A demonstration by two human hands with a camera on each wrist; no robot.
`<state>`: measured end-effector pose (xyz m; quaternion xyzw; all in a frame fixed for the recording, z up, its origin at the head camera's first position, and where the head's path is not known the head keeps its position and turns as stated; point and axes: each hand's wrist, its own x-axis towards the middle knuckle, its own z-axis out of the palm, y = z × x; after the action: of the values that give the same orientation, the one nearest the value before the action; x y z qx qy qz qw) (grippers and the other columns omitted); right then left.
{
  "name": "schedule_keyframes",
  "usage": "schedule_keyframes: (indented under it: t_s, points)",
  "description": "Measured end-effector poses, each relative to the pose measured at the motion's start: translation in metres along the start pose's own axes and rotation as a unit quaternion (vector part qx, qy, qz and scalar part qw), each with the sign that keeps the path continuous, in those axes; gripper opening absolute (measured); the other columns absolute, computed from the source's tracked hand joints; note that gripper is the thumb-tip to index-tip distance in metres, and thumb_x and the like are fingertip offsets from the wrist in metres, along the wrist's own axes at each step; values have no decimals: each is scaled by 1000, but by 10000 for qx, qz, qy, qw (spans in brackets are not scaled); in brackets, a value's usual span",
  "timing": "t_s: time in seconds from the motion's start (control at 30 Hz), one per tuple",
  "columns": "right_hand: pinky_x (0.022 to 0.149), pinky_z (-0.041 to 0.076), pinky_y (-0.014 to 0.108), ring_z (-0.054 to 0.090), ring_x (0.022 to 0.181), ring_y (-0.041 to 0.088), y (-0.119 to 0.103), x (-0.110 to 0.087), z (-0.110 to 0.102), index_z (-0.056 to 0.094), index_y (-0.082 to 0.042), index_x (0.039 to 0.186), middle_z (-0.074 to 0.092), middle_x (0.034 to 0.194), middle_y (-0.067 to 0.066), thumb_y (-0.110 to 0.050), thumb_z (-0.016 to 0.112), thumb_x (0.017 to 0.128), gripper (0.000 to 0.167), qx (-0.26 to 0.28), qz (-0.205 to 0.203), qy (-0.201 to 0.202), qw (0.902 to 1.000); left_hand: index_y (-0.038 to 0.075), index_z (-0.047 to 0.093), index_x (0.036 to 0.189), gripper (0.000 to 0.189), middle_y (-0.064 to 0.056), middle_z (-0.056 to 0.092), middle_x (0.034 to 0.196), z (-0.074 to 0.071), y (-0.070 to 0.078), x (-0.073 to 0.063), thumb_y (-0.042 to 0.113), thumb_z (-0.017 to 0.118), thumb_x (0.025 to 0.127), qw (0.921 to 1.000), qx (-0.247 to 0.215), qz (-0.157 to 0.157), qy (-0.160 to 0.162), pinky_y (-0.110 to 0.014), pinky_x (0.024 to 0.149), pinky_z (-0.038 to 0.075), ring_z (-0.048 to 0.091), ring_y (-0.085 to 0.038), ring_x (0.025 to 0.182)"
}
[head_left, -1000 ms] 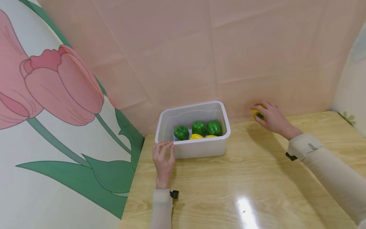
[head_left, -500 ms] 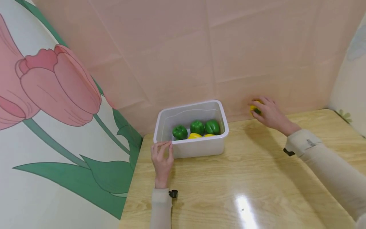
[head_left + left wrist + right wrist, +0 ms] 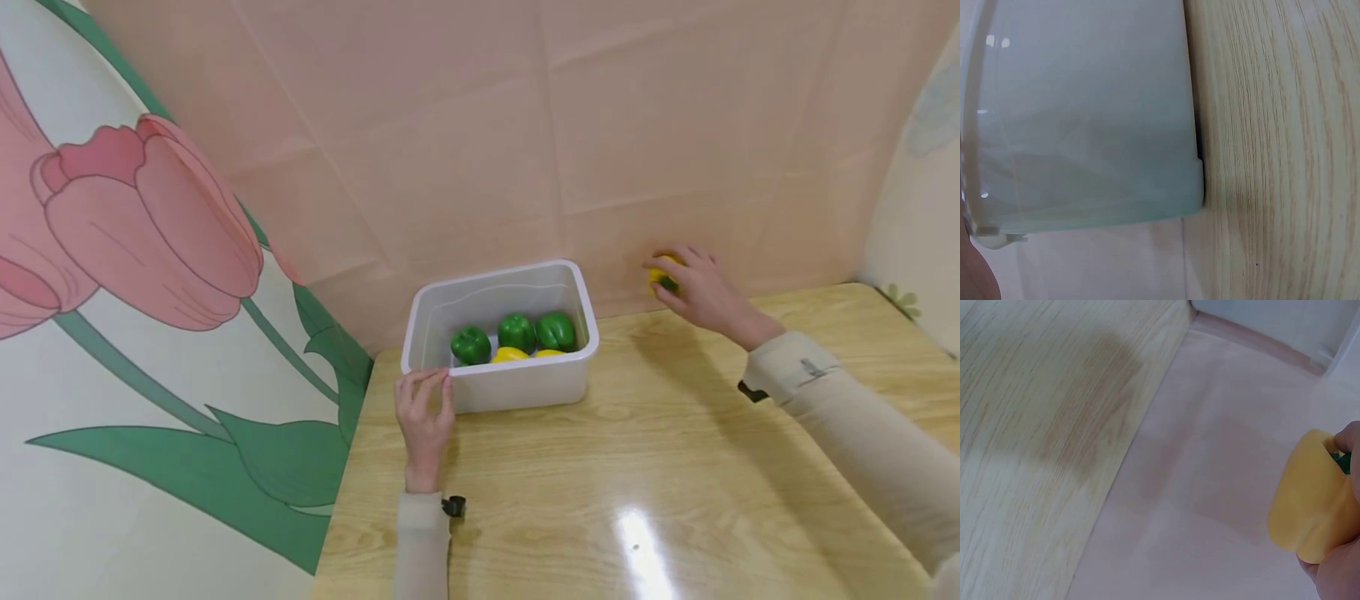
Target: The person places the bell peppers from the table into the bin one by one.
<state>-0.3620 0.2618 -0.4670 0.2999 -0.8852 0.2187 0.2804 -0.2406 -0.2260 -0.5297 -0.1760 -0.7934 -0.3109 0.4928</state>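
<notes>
My right hand (image 3: 705, 292) grips a yellow bell pepper (image 3: 1310, 497) with a green stem, held up off the table near the back, to the right of a white plastic bin (image 3: 517, 389). My left hand (image 3: 425, 421) pinches the bin's front rim at its left corner. Inside the bin lie green bell peppers (image 3: 471, 345) in a row, with yellow peppers (image 3: 511, 355) in front of them, partly hidden by the near wall. The bin's outer wall (image 3: 1097, 125) fills much of the left wrist view, where only a bit of the hand shows.
The bin stands on a wood-grain table (image 3: 540, 483), close to a pink cloth backdrop (image 3: 420, 150). A wall painted with tulips (image 3: 142, 225) rises on the left. Another pale wall (image 3: 918, 225) borders the right side.
My right hand has moved slightly left and up with the yellow bell pepper in its grip. The left hand stays on the bin's rim. The head view has shifted a little.
</notes>
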Motion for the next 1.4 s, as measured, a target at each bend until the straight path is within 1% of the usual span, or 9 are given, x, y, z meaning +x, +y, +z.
schedule_keyframes:
  t_s: [0.2, 0.3, 0.47, 0.6, 0.73, 0.93, 1.07, 1.27, 1.4]
  points:
    - [92, 41, 73, 52, 121, 52, -4, 7, 0, 68, -1, 131, 61, 135, 29, -5, 81, 92, 42, 38, -45, 54, 10000, 8, 80, 107, 12, -11, 72, 108, 0, 0, -1, 11, 78, 96, 10000, -22, -40, -1, -37, 92, 50, 63, -32, 102]
    - [94, 40, 73, 53, 121, 52, -7, 11, 0, 68, -1, 131, 61, 136, 29, -4, 80, 92, 41, 84, -106, 118, 9998, 8, 80, 108, 12, -11, 72, 109, 0, 0, -1, 11, 78, 96, 10000, -42, -52, 7, -38, 93, 50, 63, -32, 103]
    - [94, 40, 72, 53, 122, 52, -12, 17, 0, 69, -1, 132, 61, 136, 29, -4, 79, 93, 41, 136, -125, 149, 9997, 8, 80, 108, 12, -11, 72, 109, 0, -2, -1, 9, 78, 96, 10000, -61, 0, 46, -36, 94, 49, 63, -32, 103]
    - [93, 39, 72, 52, 124, 52, -14, 20, 1, 68, -2, 133, 60, 138, 29, -5, 79, 94, 41, 150, -43, 73, 9999, 7, 80, 107, 13, -11, 72, 107, 1, -3, 0, 6, 79, 94, 9998, -85, 112, 126, -35, 92, 49, 63, -32, 101]
    - [91, 40, 71, 52, 124, 52, -15, 20, 1, 68, -2, 132, 60, 138, 28, -5, 79, 94, 40, 135, -40, 99, 9999, 7, 80, 107, 14, -11, 73, 106, 2, -3, 0, 6, 80, 93, 9997, -73, 185, 137, -35, 90, 49, 64, -32, 100]
    - [91, 41, 69, 53, 122, 49, -20, 23, -1, 68, -3, 133, 60, 138, 26, -5, 79, 94, 40, 158, -151, 163, 9996, 8, 80, 107, 12, -10, 73, 107, 1, -3, -1, 8, 79, 95, 9998, -57, 137, 102, -36, 91, 50, 64, -31, 101]
    - [90, 41, 68, 53, 122, 50, -23, 25, -3, 69, -2, 131, 60, 139, 27, -5, 79, 94, 38, 135, -186, 209, 9995, 7, 80, 107, 12, -11, 73, 107, 1, -3, -2, 8, 79, 95, 9999, -56, 88, 81, -36, 92, 50, 64, -32, 102]
    - [86, 41, 64, 54, 118, 49, -25, 29, -5, 70, -2, 130, 62, 137, 27, -3, 80, 92, 39, 114, -313, 354, 9988, 8, 80, 106, 12, -12, 73, 107, 1, -3, -3, 7, 79, 95, 9999, -81, 44, 85, -37, 91, 50, 64, -33, 102]
    - [89, 42, 66, 55, 119, 47, -27, 33, -7, 70, -2, 130, 63, 136, 26, -3, 80, 92, 39, 113, -367, 377, 9986, 8, 80, 107, 12, -12, 73, 108, 1, -2, -2, 8, 79, 95, 9999, -80, 38, 92, -37, 91, 50, 63, -33, 102]
